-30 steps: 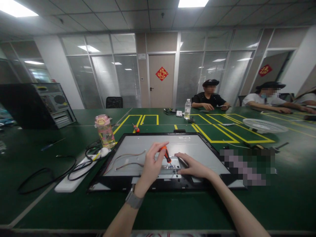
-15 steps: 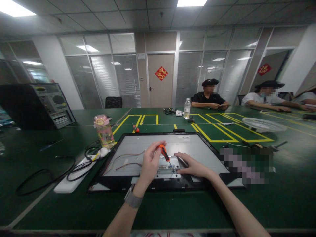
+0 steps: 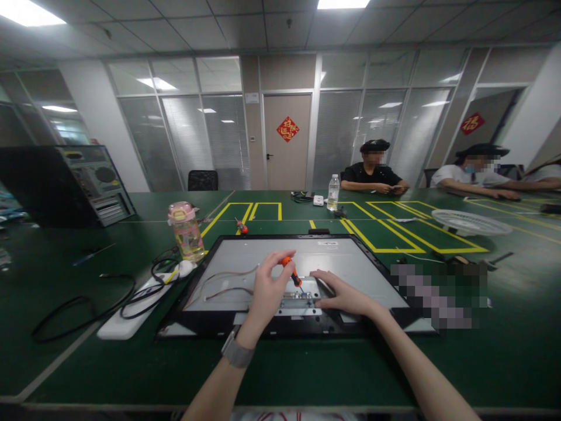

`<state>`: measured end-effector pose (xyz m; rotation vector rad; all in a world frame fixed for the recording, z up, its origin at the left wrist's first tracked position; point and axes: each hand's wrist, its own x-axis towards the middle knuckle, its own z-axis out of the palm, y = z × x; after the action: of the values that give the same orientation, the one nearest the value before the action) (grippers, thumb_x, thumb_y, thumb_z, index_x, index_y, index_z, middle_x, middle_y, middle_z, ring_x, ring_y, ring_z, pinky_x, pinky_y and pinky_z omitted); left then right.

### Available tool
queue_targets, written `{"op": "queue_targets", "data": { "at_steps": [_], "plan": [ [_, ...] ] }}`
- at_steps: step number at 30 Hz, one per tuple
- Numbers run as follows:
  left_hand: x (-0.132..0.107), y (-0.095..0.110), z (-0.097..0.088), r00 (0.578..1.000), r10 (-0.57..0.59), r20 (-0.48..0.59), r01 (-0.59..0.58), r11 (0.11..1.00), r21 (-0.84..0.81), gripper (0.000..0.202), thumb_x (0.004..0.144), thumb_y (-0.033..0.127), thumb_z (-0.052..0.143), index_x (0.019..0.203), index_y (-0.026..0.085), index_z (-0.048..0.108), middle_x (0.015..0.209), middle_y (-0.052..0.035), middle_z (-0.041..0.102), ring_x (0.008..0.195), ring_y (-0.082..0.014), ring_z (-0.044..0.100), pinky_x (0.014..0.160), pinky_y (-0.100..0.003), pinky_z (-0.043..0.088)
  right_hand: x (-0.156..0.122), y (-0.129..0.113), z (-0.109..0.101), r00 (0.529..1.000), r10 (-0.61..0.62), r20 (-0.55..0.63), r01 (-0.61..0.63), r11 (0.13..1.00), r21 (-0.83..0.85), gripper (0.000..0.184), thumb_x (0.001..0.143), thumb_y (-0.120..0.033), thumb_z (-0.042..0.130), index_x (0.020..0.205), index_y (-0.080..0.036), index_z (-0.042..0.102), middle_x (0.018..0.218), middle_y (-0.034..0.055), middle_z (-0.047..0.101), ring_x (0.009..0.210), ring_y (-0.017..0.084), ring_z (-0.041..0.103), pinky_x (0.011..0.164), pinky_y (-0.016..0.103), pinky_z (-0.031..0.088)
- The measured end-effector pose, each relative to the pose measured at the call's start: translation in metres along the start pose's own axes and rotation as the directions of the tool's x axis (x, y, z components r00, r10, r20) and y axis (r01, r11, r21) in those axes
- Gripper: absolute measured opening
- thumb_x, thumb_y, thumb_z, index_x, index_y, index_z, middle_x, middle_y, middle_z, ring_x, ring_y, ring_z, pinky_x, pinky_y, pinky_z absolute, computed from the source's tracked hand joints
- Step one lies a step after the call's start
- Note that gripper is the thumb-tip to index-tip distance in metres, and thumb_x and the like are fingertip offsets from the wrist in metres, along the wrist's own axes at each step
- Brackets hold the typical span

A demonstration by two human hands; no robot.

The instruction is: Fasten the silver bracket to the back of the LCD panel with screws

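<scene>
"One question: what does the left hand [image 3: 266, 285] hold?"

"An orange-and-black screwdriver [image 3: 293, 271], pinched between thumb and fingers, tip at the metal bracket [image 3: 302, 304]."

"And the right hand [image 3: 344, 295]?"

"Thumb and fingers wide apart, at the bracket's right end."

"Where's that bracket?"

"Middle of the flat panel's [image 3: 339, 260] near half; the panel lies on the green table [image 3: 333, 374], right of the pink-lidded bottle [image 3: 187, 238]."

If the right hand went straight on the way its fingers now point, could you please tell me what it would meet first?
The right hand would probably meet the screwdriver first, with the left hand just beyond; their heights above the panel are unclear.
</scene>
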<state>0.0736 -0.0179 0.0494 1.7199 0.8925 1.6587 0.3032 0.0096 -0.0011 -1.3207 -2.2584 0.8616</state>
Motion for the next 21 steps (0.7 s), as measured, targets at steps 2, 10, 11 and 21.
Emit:
{"op": "queue_targets", "data": {
  "at_steps": [2, 10, 11, 21],
  "plan": [
    [0.0003, -0.0006, -0.0001, 0.998, 0.048, -0.038, -0.047, 0.998, 0.042, 0.018, 0.082, 0.024, 0.063, 0.095, 0.019, 0.074, 0.090, -0.0045, 0.063, 0.088, -0.0180, 0.061, 0.084, -0.030, 0.047, -0.0002, 0.0003, 0.0000, 1.000, 0.000, 0.001, 0.000, 1.000, -0.003, 0.078, 0.076, -0.049, 0.069, 0.142, -0.019, 0.042, 0.153, 0.0116, 0.036, 0.144, 0.030, 0.025, 0.119, 0.048, 0.018],
    [-0.0012, 0.0023, 0.0000, 0.999, -0.025, 0.038, 0.029, 0.995, -0.093, 0.027, 0.089, 0.025, 0.054, 0.109, 0.016, 0.070, 0.098, -0.0081, 0.068, 0.100, -0.0210, 0.063, 0.090, -0.033, 0.046, -0.0009, -0.0019, -0.0010, 1.000, -0.004, 0.003, 0.004, 1.000, -0.004, 0.077, 0.076, -0.049, 0.069, 0.142, -0.023, 0.042, 0.153, 0.0096, 0.037, 0.144, 0.030, 0.025, 0.119, 0.049, 0.018],
    [-0.0010, 0.0023, 0.0003, 1.000, -0.005, 0.028, 0.006, 0.998, -0.062, 0.024, 0.088, 0.025, 0.057, 0.105, 0.017, 0.071, 0.098, -0.0075, 0.067, 0.098, -0.0202, 0.063, 0.088, -0.032, 0.047, -0.0009, -0.0023, -0.0010, 1.000, -0.003, 0.003, 0.003, 1.000, -0.004, 0.077, 0.076, -0.049, 0.069, 0.143, -0.022, 0.041, 0.153, 0.0099, 0.037, 0.144, 0.030, 0.025, 0.119, 0.049, 0.018],
    [-0.0006, 0.0032, -0.0003, 0.999, -0.012, 0.036, 0.015, 0.996, -0.086, 0.028, 0.091, 0.023, 0.049, 0.109, 0.018, 0.070, 0.097, -0.0064, 0.066, 0.095, -0.0185, 0.062, 0.087, -0.031, 0.047, -0.0010, 0.0001, 0.0004, 1.000, -0.008, -0.001, 0.008, 1.000, 0.000, 0.080, 0.075, -0.052, 0.070, 0.142, -0.019, 0.041, 0.152, 0.0122, 0.037, 0.143, 0.031, 0.026, 0.119, 0.048, 0.017]
  ]
}}
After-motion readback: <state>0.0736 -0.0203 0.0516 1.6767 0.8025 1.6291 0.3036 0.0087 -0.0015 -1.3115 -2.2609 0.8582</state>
